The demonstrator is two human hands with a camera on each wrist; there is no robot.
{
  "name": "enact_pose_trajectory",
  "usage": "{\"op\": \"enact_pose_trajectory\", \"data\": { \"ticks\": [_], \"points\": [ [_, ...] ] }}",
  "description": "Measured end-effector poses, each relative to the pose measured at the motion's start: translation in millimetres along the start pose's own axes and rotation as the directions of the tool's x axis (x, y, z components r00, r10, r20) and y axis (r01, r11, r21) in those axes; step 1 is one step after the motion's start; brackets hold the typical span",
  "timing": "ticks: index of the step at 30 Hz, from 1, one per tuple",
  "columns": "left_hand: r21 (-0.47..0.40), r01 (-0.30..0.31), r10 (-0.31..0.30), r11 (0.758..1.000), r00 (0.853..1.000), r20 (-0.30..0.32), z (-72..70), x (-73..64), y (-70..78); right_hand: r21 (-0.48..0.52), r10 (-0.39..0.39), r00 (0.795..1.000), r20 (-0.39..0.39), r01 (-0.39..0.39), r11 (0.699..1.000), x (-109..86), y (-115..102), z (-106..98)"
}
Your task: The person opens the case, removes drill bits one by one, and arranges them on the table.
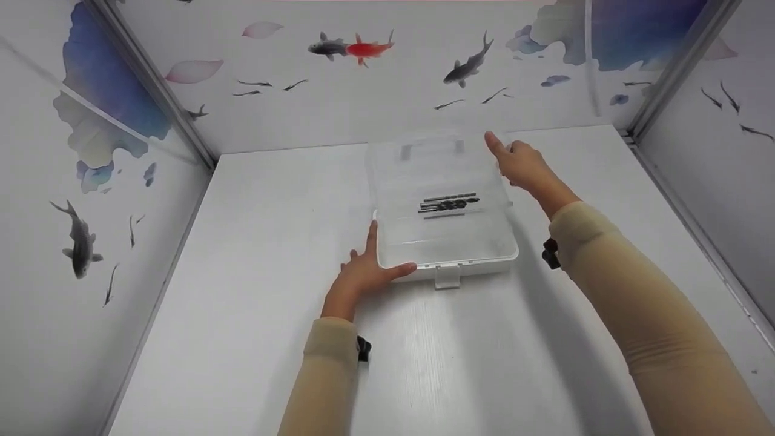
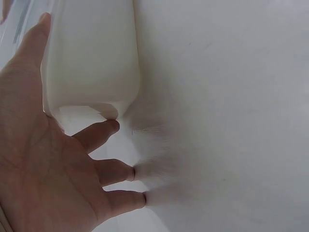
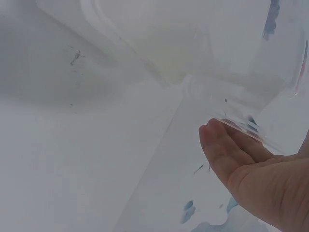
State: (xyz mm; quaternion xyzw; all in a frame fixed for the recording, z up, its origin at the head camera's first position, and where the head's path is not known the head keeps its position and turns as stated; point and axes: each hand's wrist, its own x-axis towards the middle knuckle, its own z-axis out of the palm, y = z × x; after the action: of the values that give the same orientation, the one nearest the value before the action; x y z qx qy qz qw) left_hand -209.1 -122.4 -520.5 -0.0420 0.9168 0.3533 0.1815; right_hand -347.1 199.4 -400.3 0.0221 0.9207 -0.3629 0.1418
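A white plastic box [image 1: 472, 266] with a clear lid [image 1: 396, 175] stands open on the table, its lid raised at the far side. Several dark drill bits [image 1: 449, 204] lie together near the back of the box. My left hand [image 1: 363, 272] is at the near left corner, thumb on the front rim and index finger along the left side. In the left wrist view, the other fingertips touch the table beside the box wall [image 2: 96, 53]. My right hand [image 1: 525, 165] grips the lid's right edge. The right wrist view shows its fingers [image 3: 227, 150] behind the clear plastic.
A white latch [image 1: 447, 277] hangs at the box's front. Beneath is a white table [image 1: 272, 242]. White panels [image 1: 387, 91] printed with fish enclose its back and sides, joined by grey corner posts [image 1: 151, 79].
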Motion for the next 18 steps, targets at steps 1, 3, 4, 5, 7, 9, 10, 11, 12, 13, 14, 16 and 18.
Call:
{"op": "enact_pose_trajectory", "data": {
  "ticks": [1,3,4,5,7,9,10,11,12,13,14,16,18],
  "points": [
    [0.0,0.003,-0.003,1.0,1.0,0.002,0.3,0.2,0.2,0.002,0.003,1.0,0.003,-0.003,1.0,1.7,-1,0],
    [0.0,0.005,-0.005,1.0,1.0,0.002,0.8,0.5,0.5,0.015,0.005,1.0,0.015,-0.005,1.0,5.2,-2,1],
    [-0.001,0.006,-0.006,1.0,1.0,0.0,0.9,0.3,0.6,0.032,0.004,1.0,0.022,-0.004,0.999,7.0,-1,1],
    [-0.002,0.008,-0.008,1.0,1.0,0.0,1.0,0.0,0.8,0.055,0.001,0.999,0.034,-0.003,0.999,8.6,-1,1],
    [0.0,0.011,-0.011,1.0,1.0,-0.001,1.1,-0.7,1.1,0.115,-0.008,0.998,0.056,0.002,0.993,11.9,2,2],
    [0.001,0.012,-0.012,1.0,1.0,-0.003,1.1,-1.2,1.4,0.178,-0.022,0.997,0.07,0.009,0.984,15.0,6,2],
    [0.005,0.018,-0.018,1.0,1.0,0.001,0.9,-1.3,1.7,0.202,-0.03,0.997,0.076,0.014,0.979,16.0,7,2],
    [0.007,0.017,-0.017,1.0,1.0,0.001,0.8,-1.7,1.8,0.219,-0.038,0.996,0.08,0.02,0.975,17.0,9,2],
    [0.006,0.019,-0.019,1.0,1.0,0.001,0.6,-2.0,1.7,0.231,-0.045,0.995,0.084,0.024,0.973,18.1,10,3],
    [0.004,0.018,-0.018,1.0,1.0,0.002,0.4,-2.3,1.7,0.24,-0.052,0.995,0.089,0.03,0.97,19.3,11,3],
    [0.003,0.017,-0.017,1.0,1.0,0.001,0.3,-2.5,1.6,0.245,-0.058,0.994,0.094,0.033,0.969,20.4,13,4],
    [-0.004,0.016,-0.016,1.0,1.0,-0.001,0.2,-2.9,1.7,0.255,-0.061,0.993,0.099,0.034,0.966,22.8,14,5],
    [-0.011,0.01,-0.01,1.0,1.0,-0.007,0.7,-2.9,1.3,0.267,-0.059,0.993,0.105,0.029,0.963,25.9,16,7]
  ]
}}
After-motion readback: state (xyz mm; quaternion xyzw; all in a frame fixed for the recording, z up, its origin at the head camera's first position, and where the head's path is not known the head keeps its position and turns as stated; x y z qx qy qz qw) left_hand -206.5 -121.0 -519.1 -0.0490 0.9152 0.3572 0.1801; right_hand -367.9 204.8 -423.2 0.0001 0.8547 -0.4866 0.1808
